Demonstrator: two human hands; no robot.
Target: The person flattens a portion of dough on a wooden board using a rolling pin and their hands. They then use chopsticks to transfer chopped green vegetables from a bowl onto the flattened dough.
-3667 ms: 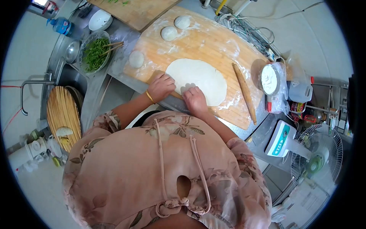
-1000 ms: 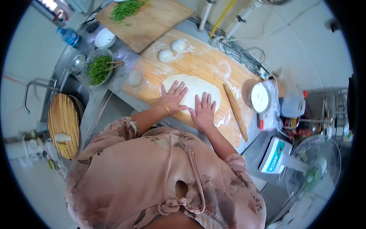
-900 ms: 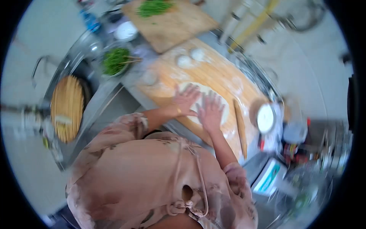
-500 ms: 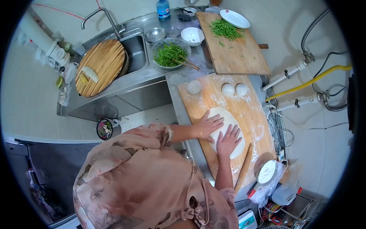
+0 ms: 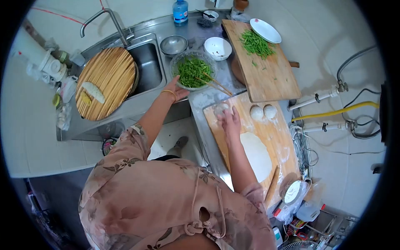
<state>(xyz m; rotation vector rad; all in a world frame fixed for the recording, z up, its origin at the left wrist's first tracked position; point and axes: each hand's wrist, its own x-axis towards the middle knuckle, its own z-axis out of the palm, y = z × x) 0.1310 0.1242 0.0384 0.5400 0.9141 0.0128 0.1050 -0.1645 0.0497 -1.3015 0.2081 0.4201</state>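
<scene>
My left hand (image 5: 178, 89) is at the near-left rim of a clear glass bowl (image 5: 174, 62) of chopped greens (image 5: 192, 71), thumb up at the edge and fingers curled against its side. Chopsticks (image 5: 218, 87) rest across the bowl. Over the wooden board, my right hand (image 5: 230, 121) has its fingers apart, beside a pale round dough ball (image 5: 221, 108); it partly hides the ball, and whether they touch I cannot tell. A flattened sheet of dough (image 5: 255, 156) lies below that hand. To its right, a rolling pin (image 5: 273, 183) rests on the board.
Two dough balls (image 5: 263, 112) sit on the floured board (image 5: 283, 143). Behind it, a cutting board (image 5: 271, 79) holds cut greens and a white plate (image 5: 265, 30). A white bowl (image 5: 217, 48), metal bowl (image 5: 173, 45) and sink (image 5: 152, 62) with a round wooden lid (image 5: 108, 79) are leftward.
Both hands have left the dough sheet. My left hand has moved across to the glass bowl; my right hand has moved up toward the single dough ball. The view has shifted slightly.
</scene>
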